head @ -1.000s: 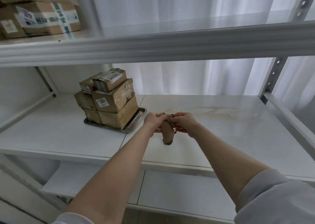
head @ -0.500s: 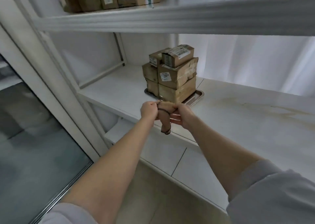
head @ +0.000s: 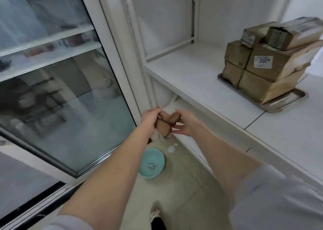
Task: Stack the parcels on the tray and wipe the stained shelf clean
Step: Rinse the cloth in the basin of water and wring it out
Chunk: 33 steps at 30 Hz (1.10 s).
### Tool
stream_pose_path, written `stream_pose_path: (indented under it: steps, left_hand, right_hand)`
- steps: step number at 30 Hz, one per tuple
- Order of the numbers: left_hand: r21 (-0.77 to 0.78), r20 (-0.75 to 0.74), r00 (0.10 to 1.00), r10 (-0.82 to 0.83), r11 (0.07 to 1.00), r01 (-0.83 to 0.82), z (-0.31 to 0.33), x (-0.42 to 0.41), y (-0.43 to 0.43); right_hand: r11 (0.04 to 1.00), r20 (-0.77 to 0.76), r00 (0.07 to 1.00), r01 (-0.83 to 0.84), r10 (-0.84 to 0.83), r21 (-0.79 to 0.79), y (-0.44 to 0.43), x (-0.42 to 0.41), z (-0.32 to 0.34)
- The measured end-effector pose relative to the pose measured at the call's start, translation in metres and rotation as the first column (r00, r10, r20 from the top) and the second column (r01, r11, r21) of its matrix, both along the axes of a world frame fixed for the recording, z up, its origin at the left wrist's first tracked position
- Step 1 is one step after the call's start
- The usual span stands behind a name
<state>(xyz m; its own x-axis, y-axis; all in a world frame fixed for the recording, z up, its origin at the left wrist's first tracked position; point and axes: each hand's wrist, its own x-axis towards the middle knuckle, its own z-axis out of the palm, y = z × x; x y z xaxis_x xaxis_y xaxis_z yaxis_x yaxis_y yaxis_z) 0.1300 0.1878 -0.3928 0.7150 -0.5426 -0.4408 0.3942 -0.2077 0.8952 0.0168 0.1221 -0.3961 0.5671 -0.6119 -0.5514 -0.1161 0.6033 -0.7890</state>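
Gripping a brown cloth (head: 163,124) between left hand (head: 150,118) and right hand (head: 185,124), fingers (head: 176,126) curling round it, below the shelf's (head: 192,76) front-left corner, with parcels (head: 265,65) stacked on the tray (head: 286,102) by the front edge.

Soft even daylight, overall motion blur, wide-angle bending at edges.

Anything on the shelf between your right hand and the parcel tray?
No. In the head view only bare white shelf lies between the right hand, which holds the brown cloth, and the tray of parcels.
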Motion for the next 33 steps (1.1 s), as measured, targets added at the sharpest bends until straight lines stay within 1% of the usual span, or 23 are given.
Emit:
stream_pose_path:
  steps: [4,7,9,12,14,17,20,23,25,27,29,31,33]
  left_hand:
    - [0.001,-0.056,0.991,-0.119,0.993,0.119,-0.032,0.064,-0.008]
    - [0.049,-0.095,0.983,-0.157,0.986,0.162,-0.061,0.126,-0.024]
    - [0.111,-0.077,0.989,-0.126,0.985,0.134,-0.084,0.167,-0.034]
    - [0.189,-0.012,1.000,0.002,0.982,0.000,-0.119,0.219,-0.045]
    - [0.229,0.028,0.999,0.027,0.973,-0.033,-0.145,0.247,-0.052]
    - [0.310,0.089,0.996,0.020,0.949,-0.047,-0.194,0.276,-0.060]
    - [0.362,0.098,0.993,0.068,0.927,-0.099,-0.259,0.297,-0.068]
    - [0.377,0.091,0.987,0.132,0.913,-0.157,-0.320,0.310,-0.069]
    - [0.403,0.029,0.990,0.140,0.904,-0.140,-0.362,0.316,-0.068]
    - [0.419,-0.063,0.986,0.153,0.901,-0.114,-0.410,0.322,-0.068]
    - [0.403,-0.092,0.975,0.201,0.903,-0.148,-0.460,0.328,-0.068]
    - [0.433,-0.037,0.974,0.224,0.882,-0.186,-0.513,0.330,-0.067]
    - [0.508,0.060,0.987,0.150,0.847,-0.159,-0.565,0.329,-0.063]
  right_hand:
    - [0.991,-0.043,0.991,-0.127,0.128,0.032,-0.008,0.078,-0.033]
    - [0.989,-0.039,0.990,-0.137,0.139,0.053,-0.022,0.141,-0.063]
    - [0.995,-0.071,0.994,-0.081,0.086,0.066,-0.035,0.179,-0.087]
    - [0.996,-0.171,0.985,0.036,-0.023,0.075,-0.053,0.225,-0.126]
    - [0.995,-0.207,0.977,0.076,-0.061,0.066,-0.065,0.248,-0.153]
    - [0.995,-0.284,0.957,0.084,-0.064,0.058,-0.080,0.272,-0.195]
    - [0.997,-0.384,0.921,0.074,-0.062,0.017,-0.096,0.292,-0.252]
    - [0.998,-0.427,0.904,-0.012,-0.015,-0.061,-0.108,0.311,-0.321]
    - [0.997,-0.451,0.892,-0.045,0.014,-0.057,-0.110,0.327,-0.369]
    - [1.000,-0.442,0.897,-0.029,0.028,0.004,-0.111,0.342,-0.419]
    - [0.999,-0.429,0.903,-0.009,0.026,0.042,-0.113,0.353,-0.469]
    - [0.999,-0.471,0.881,-0.051,0.040,-0.009,-0.115,0.359,-0.523]
    - [0.992,-0.502,0.862,-0.116,0.076,-0.049,-0.116,0.363,-0.575]
